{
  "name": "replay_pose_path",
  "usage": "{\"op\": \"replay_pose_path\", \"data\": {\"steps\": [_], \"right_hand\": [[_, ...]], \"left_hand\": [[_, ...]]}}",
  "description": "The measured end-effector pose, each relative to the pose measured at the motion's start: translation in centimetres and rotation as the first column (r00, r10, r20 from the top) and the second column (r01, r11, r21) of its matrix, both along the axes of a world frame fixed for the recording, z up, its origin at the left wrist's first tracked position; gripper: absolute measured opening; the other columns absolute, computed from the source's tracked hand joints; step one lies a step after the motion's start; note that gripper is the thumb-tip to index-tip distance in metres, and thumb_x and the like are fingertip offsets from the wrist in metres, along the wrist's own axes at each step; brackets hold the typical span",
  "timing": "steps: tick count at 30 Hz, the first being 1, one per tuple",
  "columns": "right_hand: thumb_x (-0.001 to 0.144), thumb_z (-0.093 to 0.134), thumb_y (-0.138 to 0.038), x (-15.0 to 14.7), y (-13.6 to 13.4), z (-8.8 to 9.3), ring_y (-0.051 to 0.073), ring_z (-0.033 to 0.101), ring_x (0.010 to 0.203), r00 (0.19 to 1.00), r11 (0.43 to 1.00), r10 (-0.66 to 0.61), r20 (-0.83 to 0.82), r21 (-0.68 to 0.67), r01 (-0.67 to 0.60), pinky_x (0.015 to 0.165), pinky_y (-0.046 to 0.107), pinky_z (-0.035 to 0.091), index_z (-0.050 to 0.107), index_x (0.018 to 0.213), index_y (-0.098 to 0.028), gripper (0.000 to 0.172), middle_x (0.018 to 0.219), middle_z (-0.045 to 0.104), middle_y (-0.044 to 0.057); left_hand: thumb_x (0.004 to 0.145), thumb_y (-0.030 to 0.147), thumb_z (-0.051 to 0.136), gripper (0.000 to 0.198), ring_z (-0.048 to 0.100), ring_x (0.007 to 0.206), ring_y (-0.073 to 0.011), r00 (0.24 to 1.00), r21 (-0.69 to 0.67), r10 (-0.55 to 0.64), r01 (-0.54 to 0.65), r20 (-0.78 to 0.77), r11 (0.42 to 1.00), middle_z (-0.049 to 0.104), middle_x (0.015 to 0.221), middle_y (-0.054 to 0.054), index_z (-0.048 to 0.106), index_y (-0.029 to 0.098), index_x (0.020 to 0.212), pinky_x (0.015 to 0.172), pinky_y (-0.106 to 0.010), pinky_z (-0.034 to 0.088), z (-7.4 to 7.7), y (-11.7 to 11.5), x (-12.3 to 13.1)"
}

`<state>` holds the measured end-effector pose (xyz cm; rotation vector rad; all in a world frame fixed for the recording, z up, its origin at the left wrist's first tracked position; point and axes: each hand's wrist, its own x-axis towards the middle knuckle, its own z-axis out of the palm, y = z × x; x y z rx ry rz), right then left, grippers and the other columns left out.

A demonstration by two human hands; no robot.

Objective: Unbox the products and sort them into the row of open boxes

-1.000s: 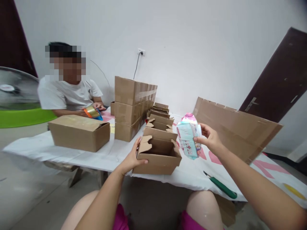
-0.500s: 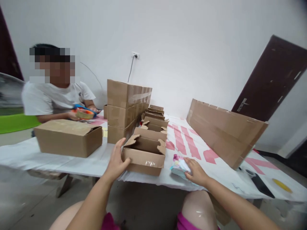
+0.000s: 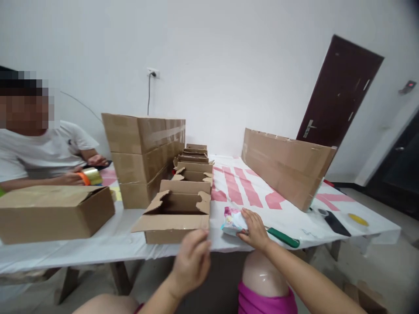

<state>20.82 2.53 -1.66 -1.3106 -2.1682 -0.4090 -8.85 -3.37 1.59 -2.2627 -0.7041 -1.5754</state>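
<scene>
My left hand (image 3: 191, 261) is closed, fingers curled, just in front of the near right corner of an open cardboard box (image 3: 175, 236). Whether anything is pinched in it is hidden. The box's front flap (image 3: 170, 222) sticks outward, while its back flap stands up. To the right of the box, my right hand (image 3: 253, 229) is closed around the right end of a small colourful plastic packet (image 3: 233, 221) lying on the table. Beside that hand lies a tool with a green handle (image 3: 284, 237), partly covered by my wrist.
Stacked taped boxes (image 3: 127, 163) stand left of a row of open boxes (image 3: 193, 170). A closed box (image 3: 46, 218) sits near a co-worker (image 3: 72, 144) holding tape rolls (image 3: 91, 176). A large cardboard panel (image 3: 288, 165) rises at right, near a yellow tape roll (image 3: 358, 219).
My left hand has left the box's left side and curled near its front right corner. The box's front flap has swung up and outward. My right hand stays at the packet; the view turned right.
</scene>
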Motion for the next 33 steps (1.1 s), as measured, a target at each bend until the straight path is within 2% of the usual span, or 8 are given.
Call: {"op": "replay_pose_path", "data": {"steps": [3, 8, 12, 16, 19, 23, 29, 33], "right_hand": [[0.075, 0.067, -0.037, 0.3, -1.0, -1.5, 0.034, 0.041, 0.13, 0.993, 0.992, -0.102, -0.064, 0.064, 0.106, 0.105, 0.054, 0.035, 0.034, 0.143, -0.016, 0.079, 0.14, 0.046, 0.02], [0.082, 0.058, -0.028, 1.1, -3.9, -4.6, 0.036, 0.025, 0.141, 0.943, 0.967, -0.256, -0.212, -0.048, 0.251, 0.106, 0.054, 0.035, 0.025, 0.148, -0.03, 0.074, 0.156, 0.02, 0.012], [0.083, 0.054, -0.023, 1.0, -5.5, -5.7, 0.031, 0.034, 0.138, 0.924, 0.964, -0.241, -0.297, -0.188, 0.191, 0.106, 0.048, 0.038, 0.014, 0.15, -0.033, 0.079, 0.156, 0.021, 0.011], [0.081, 0.056, -0.023, 0.8, -5.8, -5.6, 0.033, 0.037, 0.136, 0.909, 0.963, -0.23, -0.348, -0.215, 0.161, 0.107, 0.05, 0.037, 0.026, 0.148, -0.024, 0.074, 0.151, 0.032, 0.017], [0.079, 0.056, -0.023, 0.8, -5.2, -5.0, 0.032, 0.035, 0.137, 0.881, 0.965, -0.194, -0.431, -0.248, 0.091, 0.107, 0.049, 0.036, 0.034, 0.145, -0.02, 0.07, 0.149, 0.036, 0.018], [0.076, 0.058, -0.03, 0.7, -2.8, -2.0, 0.031, 0.05, 0.125, 0.764, 0.979, -0.107, -0.636, -0.2, -0.029, 0.103, 0.048, 0.042, 0.043, 0.137, -0.018, 0.064, 0.134, 0.052, 0.016], [0.074, 0.062, -0.035, 1.6, 3.3, 5.1, 0.026, 0.056, 0.114, 0.636, 0.994, -0.037, -0.77, -0.094, -0.055, 0.1, 0.043, 0.044, 0.051, 0.127, -0.022, 0.056, 0.128, 0.057, 0.01], [0.076, 0.062, -0.048, 2.1, 4.8, 6.1, 0.026, 0.058, 0.11, 0.523, 0.993, -0.092, -0.847, -0.12, -0.02, 0.094, 0.04, 0.048, 0.049, 0.127, -0.02, 0.06, 0.126, 0.059, 0.011]], "left_hand": [[0.082, 0.011, 0.05, 0.051, 0.043, 0.133, -0.0258, 0.957, -0.315, -0.178, 0.1, -0.23, 0.944, 0.049, 0.139, -0.012, 0.045, 0.024, 0.13, 0.104, -0.043, 0.044, -3.3, 0.0, 3.7], [0.092, 0.029, 0.046, 0.058, 0.026, 0.143, -0.0264, 0.987, -0.72, -0.161, 0.125, 0.018, 0.683, 0.027, 0.155, -0.011, 0.028, 0.026, 0.146, 0.114, -0.049, 0.029, -6.7, 2.1, 4.3], [0.089, 0.047, 0.05, 0.067, 0.019, 0.146, -0.025, 0.951, -0.826, -0.132, 0.309, 0.28, 0.472, 0.023, 0.157, -0.009, 0.028, 0.023, 0.148, 0.12, -0.042, 0.016, -6.9, 3.4, 5.1], [0.076, 0.065, 0.057, 0.093, 0.013, 0.147, -0.0279, 0.873, -0.838, 0.011, 0.465, 0.488, 0.287, 0.017, 0.159, -0.013, 0.023, 0.017, 0.148, 0.12, -0.04, 0.012, -5.8, 5.5, 8.1], [0.07, 0.071, 0.058, 0.091, 0.027, 0.142, -0.0328, 0.835, -0.823, 0.05, 0.528, 0.548, 0.209, 0.033, 0.152, -0.016, 0.038, 0.017, 0.141, 0.117, -0.044, 0.021, -4.5, 7.6, 10.5], [0.076, 0.067, 0.054, 0.077, 0.05, 0.127, -0.0299, 0.801, -0.768, -0.052, 0.589, 0.597, 0.253, 0.053, 0.138, -0.015, 0.048, 0.016, 0.134, 0.108, -0.042, 0.038, -1.6, 10.2, 13.3], [0.087, 0.052, 0.048, 0.07, 0.031, 0.141, -0.025, 0.781, -0.702, -0.035, 0.579, 0.624, 0.416, 0.033, 0.153, -0.011, 0.032, 0.017, 0.145, 0.115, -0.036, 0.026, 3.8, 14.3, 15.5], [0.089, 0.047, 0.047, 0.071, 0.023, 0.145, -0.024, 0.796, -0.699, -0.01, 0.538, 0.606, 0.471, 0.024, 0.157, -0.009, 0.025, 0.017, 0.149, 0.117, -0.034, 0.022, 4.4, 13.5, 15.9]]}}
